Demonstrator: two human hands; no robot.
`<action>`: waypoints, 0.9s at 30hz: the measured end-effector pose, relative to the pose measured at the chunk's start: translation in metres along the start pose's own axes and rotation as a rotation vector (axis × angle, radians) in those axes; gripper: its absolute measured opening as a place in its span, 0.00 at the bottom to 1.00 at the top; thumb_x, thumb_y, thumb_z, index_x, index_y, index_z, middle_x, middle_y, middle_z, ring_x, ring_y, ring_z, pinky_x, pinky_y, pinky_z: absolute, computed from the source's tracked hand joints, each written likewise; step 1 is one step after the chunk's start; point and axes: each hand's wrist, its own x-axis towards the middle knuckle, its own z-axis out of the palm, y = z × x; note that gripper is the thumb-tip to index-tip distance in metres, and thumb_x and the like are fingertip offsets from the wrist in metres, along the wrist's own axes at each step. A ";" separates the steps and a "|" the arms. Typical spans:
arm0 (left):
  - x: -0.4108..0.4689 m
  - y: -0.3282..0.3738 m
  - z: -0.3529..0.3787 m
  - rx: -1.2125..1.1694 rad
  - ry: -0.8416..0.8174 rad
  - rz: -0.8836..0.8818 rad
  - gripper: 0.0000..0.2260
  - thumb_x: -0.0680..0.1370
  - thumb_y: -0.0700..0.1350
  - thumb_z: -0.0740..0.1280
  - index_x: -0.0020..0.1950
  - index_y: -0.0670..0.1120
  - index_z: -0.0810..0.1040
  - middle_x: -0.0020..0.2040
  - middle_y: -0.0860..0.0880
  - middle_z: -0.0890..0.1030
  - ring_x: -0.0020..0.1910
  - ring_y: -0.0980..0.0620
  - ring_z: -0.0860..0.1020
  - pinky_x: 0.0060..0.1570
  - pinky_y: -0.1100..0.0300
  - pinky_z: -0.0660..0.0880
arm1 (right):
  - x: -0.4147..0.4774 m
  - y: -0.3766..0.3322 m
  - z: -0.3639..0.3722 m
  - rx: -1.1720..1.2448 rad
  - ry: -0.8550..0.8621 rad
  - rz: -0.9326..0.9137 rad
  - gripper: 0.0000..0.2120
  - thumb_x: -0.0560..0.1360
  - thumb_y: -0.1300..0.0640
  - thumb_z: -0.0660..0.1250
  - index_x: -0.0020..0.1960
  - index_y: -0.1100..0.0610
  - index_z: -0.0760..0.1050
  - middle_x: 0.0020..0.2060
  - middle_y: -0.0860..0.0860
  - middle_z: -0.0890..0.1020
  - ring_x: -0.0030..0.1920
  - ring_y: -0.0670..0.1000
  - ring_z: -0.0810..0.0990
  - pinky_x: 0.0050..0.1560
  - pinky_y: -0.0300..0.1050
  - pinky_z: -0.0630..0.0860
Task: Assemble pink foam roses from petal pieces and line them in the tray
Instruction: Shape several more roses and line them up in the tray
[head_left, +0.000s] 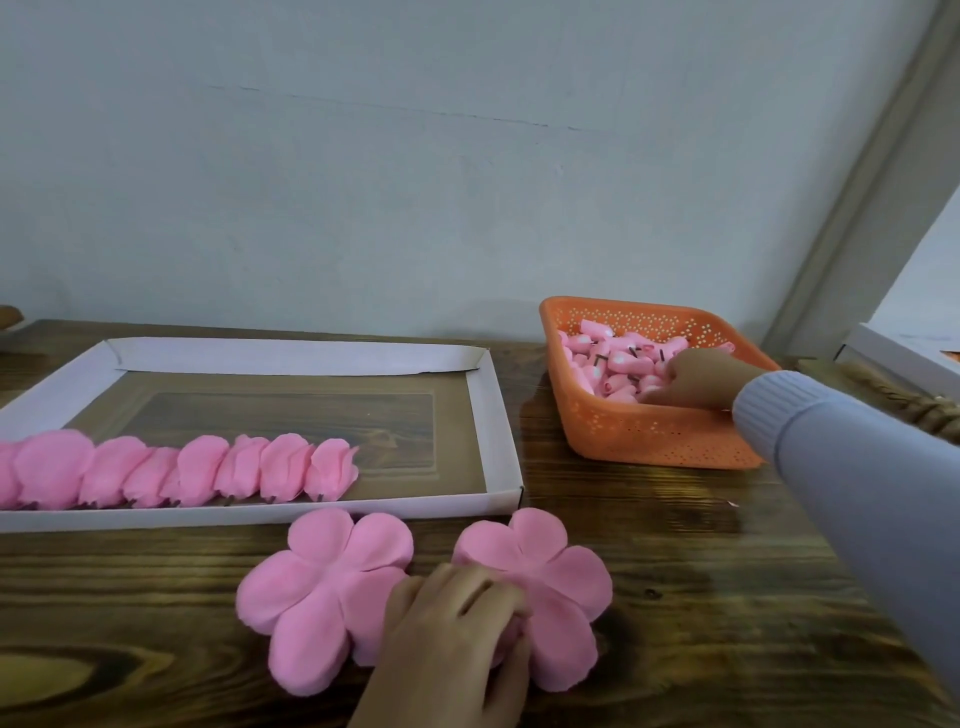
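Observation:
Two flat pink five-lobed petal pieces lie on the wooden table near me, the left petal piece (322, 582) and the right petal piece (566, 571). My left hand (457, 618) lies over the inner edge of the right one, with curled fingers pinching its foam near the centre. My right hand (696, 379) reaches into the orange basket (649, 431) among pink rose buds (618, 361); its fingertips are blurred and buried in them. A row of several finished pink roses (208, 470) lines the front of the white cardboard tray (493, 415).
The tray's back half and right end show bare bottom. A white box (904, 358) and a brown braided thing (904, 400) lie at the far right behind my sleeve. A pale wall stands right behind the table.

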 end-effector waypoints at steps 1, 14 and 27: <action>0.000 0.000 0.000 -0.003 0.001 0.001 0.09 0.64 0.53 0.60 0.36 0.55 0.80 0.38 0.59 0.79 0.41 0.60 0.70 0.39 0.64 0.61 | 0.001 0.000 0.001 0.044 0.015 -0.015 0.19 0.79 0.44 0.60 0.56 0.59 0.78 0.47 0.54 0.80 0.48 0.52 0.77 0.52 0.42 0.71; 0.000 -0.001 -0.001 0.055 0.006 0.008 0.10 0.64 0.51 0.59 0.36 0.55 0.80 0.36 0.59 0.79 0.40 0.61 0.69 0.37 0.63 0.61 | -0.013 0.010 -0.001 0.508 0.341 0.000 0.17 0.77 0.49 0.66 0.39 0.62 0.78 0.30 0.55 0.81 0.30 0.52 0.75 0.32 0.42 0.72; -0.003 0.001 -0.018 -0.083 -0.106 -0.051 0.02 0.65 0.48 0.67 0.35 0.55 0.77 0.32 0.61 0.77 0.34 0.60 0.75 0.35 0.60 0.74 | -0.172 -0.059 0.019 2.399 0.069 -0.146 0.13 0.71 0.54 0.66 0.49 0.62 0.80 0.38 0.56 0.83 0.35 0.48 0.82 0.32 0.39 0.78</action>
